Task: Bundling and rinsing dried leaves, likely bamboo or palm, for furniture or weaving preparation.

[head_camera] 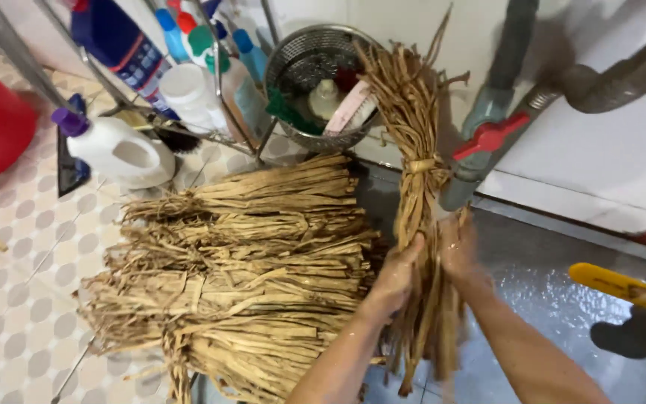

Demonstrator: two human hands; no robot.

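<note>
I record one tied bundle of dried strips [417, 187] held upright at scene centre, its long axis running near to far, the tie band above the grip and loose ends hanging below. My left hand [396, 277] and right hand [459, 251] press together around its lower stalks from either side, both equally close. To the left lies a heap of bundles [241, 277], at least four, laid crosswise, just beside the left hand. One wire basket [315, 82] stands far.

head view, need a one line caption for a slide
Both wet hands, left hand and right hand, grip a tied bundle of dried straw strips beside a pile of similar bundles.
</note>
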